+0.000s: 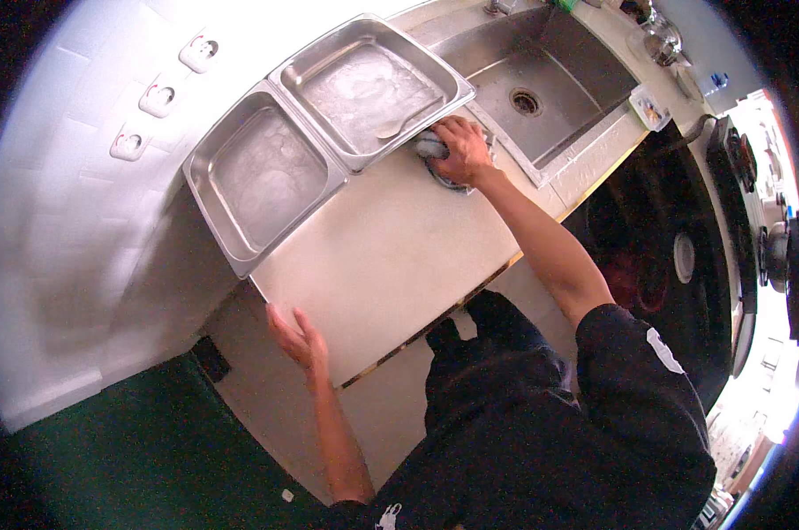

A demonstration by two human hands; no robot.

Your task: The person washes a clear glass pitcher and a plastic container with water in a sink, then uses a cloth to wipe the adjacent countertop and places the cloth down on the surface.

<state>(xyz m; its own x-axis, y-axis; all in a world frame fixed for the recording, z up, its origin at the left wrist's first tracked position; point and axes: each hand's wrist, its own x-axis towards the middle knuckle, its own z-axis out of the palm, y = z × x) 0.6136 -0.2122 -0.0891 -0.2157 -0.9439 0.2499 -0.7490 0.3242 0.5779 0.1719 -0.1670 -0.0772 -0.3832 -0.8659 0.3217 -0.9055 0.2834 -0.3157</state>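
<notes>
My right hand (pixel 464 151) curls over a small grey-white item (pixel 431 144) on the counter, between a steel pan and the sink. Fingers hide much of it, so its kind is unclear. A dark-rimmed, shiny edge (pixel 454 184) shows beneath the palm. My left hand (pixel 299 339) is at the counter's left edge, fingers apart and holding nothing. Two rectangular stainless steel pans stand side by side along the back: a left pan (pixel 336 177) and a right pan (pixel 462 93). A spoon-like utensil (pixel 391 129) lies inside the right one.
The pale countertop (pixel 386 258) ends at a worn front edge. A steel sink (pixel 565 109) with a drain is at the right. A clear plastic container (pixel 650 107) sits beside it. Wall sockets (pixel 158 99) are at the left. A green surface (pixel 141 450) lies lower left; a stove (pixel 737 199) stands far right.
</notes>
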